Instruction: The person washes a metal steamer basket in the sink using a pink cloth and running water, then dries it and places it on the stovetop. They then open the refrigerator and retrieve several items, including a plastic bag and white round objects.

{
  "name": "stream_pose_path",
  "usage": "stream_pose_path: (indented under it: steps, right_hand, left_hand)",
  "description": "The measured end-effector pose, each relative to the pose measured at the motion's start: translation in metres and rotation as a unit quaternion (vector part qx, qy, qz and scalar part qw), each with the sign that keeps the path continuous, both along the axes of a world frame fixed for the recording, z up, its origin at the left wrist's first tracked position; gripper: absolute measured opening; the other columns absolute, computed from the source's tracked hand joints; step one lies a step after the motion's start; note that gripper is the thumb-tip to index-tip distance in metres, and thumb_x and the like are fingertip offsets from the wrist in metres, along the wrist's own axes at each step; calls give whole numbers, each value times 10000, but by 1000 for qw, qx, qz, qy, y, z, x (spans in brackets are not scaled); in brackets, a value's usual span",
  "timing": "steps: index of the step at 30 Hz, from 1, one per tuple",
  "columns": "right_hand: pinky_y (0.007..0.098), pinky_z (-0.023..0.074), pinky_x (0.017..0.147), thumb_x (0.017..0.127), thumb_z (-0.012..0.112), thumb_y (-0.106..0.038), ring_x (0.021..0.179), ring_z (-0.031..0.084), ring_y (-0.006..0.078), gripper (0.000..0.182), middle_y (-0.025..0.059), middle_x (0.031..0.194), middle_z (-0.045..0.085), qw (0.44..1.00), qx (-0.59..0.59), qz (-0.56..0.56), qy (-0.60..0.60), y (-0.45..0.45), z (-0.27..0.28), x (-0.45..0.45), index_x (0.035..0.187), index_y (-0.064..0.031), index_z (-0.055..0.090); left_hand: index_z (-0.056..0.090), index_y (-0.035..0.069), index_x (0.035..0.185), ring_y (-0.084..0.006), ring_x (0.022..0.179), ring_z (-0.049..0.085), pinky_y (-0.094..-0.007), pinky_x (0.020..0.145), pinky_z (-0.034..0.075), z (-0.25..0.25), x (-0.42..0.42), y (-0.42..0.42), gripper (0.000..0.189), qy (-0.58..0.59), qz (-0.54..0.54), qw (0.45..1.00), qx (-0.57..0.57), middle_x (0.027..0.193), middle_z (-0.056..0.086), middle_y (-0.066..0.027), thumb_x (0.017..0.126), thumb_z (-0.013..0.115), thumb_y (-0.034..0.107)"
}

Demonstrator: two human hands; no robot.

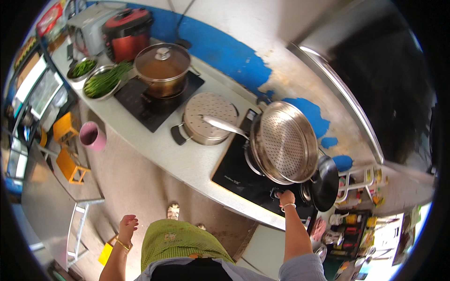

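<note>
My right hand is on a dark control knob at the front of the black glass gas hob. Just behind it, stacked pans with a perforated stainless steel steamer basket on top stand tilted in the view over the burner. A black wok is to the right. My left hand hangs over the floor with fingers apart, holding nothing. Left of the hob, a steel pot covered with a perforated steamer plate sits on the counter, a metal ladle handle reaching over it.
A glass-lidded pot stands on a black induction cooker. Bowls of green vegetables and a red electric pressure cooker are farther left. A pink bin, orange stools and a metal table stand beyond the counter.
</note>
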State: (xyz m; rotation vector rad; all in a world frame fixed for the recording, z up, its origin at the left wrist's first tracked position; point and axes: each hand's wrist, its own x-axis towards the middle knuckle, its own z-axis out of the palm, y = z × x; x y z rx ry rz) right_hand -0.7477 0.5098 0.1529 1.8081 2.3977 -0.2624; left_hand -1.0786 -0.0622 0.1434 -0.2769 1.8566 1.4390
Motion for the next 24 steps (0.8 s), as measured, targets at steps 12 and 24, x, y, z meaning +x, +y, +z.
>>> stream_pose_path:
  steps: [12,24]
  right_hand:
    - [361,491,485,731,653,-323,539,605,267,377,157,603,591,967,-153,107,-174,39,-2,0,661,39,573]
    - [369,461,620,668,665,-309,704,570,276,288,125,732,563,823,5,520,-228,31,25,-5,700,-41,565]
  left_hand:
    - [511,71,1016,-133,750,554,-259,630,451,-40,73,-11,217,-81,152,985,2,874,568,-39,801,489,87]
    - [489,84,1061,-168,730,563,-293,593,470,-111,251,-46,287,-185,333,921,-81,864,567,-60,775,495,101]
